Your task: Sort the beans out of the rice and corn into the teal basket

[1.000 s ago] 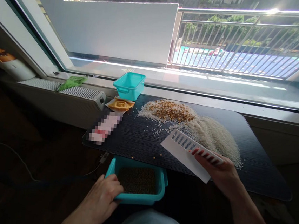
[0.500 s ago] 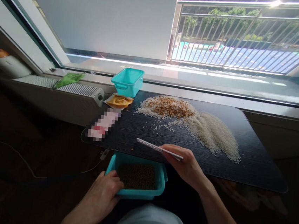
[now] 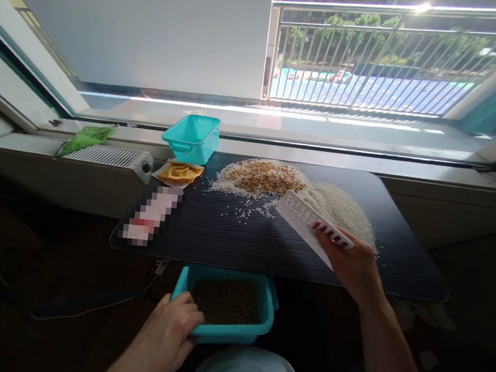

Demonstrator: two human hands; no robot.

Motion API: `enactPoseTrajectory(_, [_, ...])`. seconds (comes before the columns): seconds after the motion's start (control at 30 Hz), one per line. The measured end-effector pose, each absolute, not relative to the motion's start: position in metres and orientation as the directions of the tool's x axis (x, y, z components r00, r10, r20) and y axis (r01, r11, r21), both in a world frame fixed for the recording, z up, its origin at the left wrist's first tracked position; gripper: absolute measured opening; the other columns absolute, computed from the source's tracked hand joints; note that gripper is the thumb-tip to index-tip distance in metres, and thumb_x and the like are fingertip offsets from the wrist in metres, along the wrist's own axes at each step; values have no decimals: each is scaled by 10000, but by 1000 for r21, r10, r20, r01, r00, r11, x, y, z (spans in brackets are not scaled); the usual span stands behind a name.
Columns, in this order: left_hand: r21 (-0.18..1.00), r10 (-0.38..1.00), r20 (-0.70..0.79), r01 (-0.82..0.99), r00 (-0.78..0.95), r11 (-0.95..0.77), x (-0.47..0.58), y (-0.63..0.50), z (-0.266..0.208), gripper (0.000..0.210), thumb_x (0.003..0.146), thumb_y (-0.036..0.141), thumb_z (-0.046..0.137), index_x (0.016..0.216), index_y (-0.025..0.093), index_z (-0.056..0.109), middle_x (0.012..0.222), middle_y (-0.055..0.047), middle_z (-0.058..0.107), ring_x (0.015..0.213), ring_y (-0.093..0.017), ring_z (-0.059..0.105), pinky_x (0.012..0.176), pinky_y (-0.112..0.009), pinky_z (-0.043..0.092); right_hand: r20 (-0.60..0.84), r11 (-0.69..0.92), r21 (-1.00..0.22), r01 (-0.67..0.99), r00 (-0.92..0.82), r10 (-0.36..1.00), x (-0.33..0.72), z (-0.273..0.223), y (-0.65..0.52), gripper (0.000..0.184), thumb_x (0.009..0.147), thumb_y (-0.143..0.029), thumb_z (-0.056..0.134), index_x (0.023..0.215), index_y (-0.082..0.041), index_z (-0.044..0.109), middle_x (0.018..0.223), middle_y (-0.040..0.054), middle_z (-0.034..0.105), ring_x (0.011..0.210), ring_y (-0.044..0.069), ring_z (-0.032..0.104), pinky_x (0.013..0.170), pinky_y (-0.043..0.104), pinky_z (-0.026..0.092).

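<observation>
My left hand (image 3: pixel 173 322) is closed over the left rim of a turquoise plastic bin (image 3: pixel 234 332), which sits below the table's front edge. Small brown-green grains or beans (image 3: pixel 228 301) cover its bottom. Held over the table in my right hand (image 3: pixel 356 266) is a thin white plastic plate with a row of slots along one edge (image 3: pixel 301 217), tilted, its long edge slanting toward the heaps. Behind it lie a heap of white rice (image 3: pixel 338 203) and, further left, orange-yellow kernels (image 3: pixel 266 176) on more rice. Loose rice grains (image 3: pixel 249 211) are scattered in front.
The dark table (image 3: pixel 217 235) also carries a second turquoise bin (image 3: pixel 195 140), a yellow-orange cloth or packet (image 3: pixel 179 172) and a blurred-out pinkish item (image 3: pixel 151 215). A green cloth (image 3: pixel 88 138) lies on the radiator (image 3: pixel 105 157). Window glass stands behind the table.
My right hand has moved right and forward, away from the bin, turning the white plate so its broad face shows. My left hand keeps hold of the bin. The view has shifted right.
</observation>
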State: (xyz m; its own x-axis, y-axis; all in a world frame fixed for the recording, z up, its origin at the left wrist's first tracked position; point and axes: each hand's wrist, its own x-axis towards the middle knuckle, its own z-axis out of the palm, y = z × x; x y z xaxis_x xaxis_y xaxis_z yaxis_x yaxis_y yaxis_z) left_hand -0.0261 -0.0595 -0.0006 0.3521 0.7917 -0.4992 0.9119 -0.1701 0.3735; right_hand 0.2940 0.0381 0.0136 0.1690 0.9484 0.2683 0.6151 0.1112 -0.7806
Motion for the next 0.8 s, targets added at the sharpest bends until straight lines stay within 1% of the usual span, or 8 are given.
enactPoseTrajectory(0.1, [431, 782, -482, 884, 396, -182, -18, -58, 0, 261, 780, 19, 456, 751, 202, 639, 867, -25, 652, 932, -209, 564, 871, -374, 391, 285, 54, -708, 704, 216, 934, 303, 7, 60, 360, 818, -444, 624, 931, -147, 793, 621, 30, 711, 570, 190, 629, 506, 257, 439])
enactPoseTrajectory(0.27, [449, 772, -479, 872, 418, -193, -13, -61, 0, 263, 759, 13, 453, 760, 204, 633, 874, -17, 658, 937, -210, 564, 913, -403, 370, 330, 85, -684, 724, 204, 922, 305, 5, 85, 374, 834, -461, 591, 929, -158, 788, 601, 29, 678, 560, 178, 593, 504, 250, 393])
enactPoseTrajectory(0.4, [456, 771, -475, 868, 425, -198, -15, -63, -1, 261, 766, 14, 452, 760, 201, 634, 868, -23, 655, 949, -211, 561, 896, -386, 375, 330, 121, -672, 731, 148, 932, 305, 5, 100, 359, 839, -457, 592, 893, -155, 778, 592, 12, 637, 558, 160, 560, 520, 248, 368])
enactPoseTrajectory(0.53, [457, 770, -469, 865, 432, -207, -15, -62, -2, 255, 752, 8, 452, 735, 194, 625, 853, -25, 654, 914, -204, 562, 843, -364, 386, 304, 143, -689, 711, 105, 947, 304, 10, 106, 344, 829, -450, 605, 885, -154, 771, 606, 3, 628, 577, 155, 560, 531, 246, 378])
enactPoseTrajectory(0.63, [468, 769, -469, 860, 434, -201, -14, -61, -2, 251, 748, 7, 456, 734, 195, 622, 852, -17, 653, 918, -200, 561, 849, -360, 383, 259, 144, -746, 651, 83, 962, 303, 17, 100, 345, 811, -473, 617, 828, -160, 762, 598, 1, 622, 565, 150, 548, 510, 240, 388])
enactPoseTrajectory(0.7, [461, 767, -480, 866, 426, -192, -13, -60, -1, 250, 750, 10, 460, 739, 196, 626, 858, -15, 654, 935, -202, 561, 879, -374, 373, 239, 134, -780, 611, 94, 966, 303, 21, 93, 337, 793, -479, 633, 789, -166, 757, 596, 5, 627, 555, 149, 538, 494, 239, 389])
enactPoseTrajectory(0.8, [440, 762, -499, 878, 414, -189, -11, -59, 1, 255, 751, 7, 455, 738, 194, 627, 872, -18, 659, 940, -207, 561, 896, -389, 363, 236, 108, -799, 591, 142, 961, 304, 24, 87, 316, 763, -473, 660, 779, -173, 762, 592, 9, 632, 546, 152, 532, 482, 240, 385])
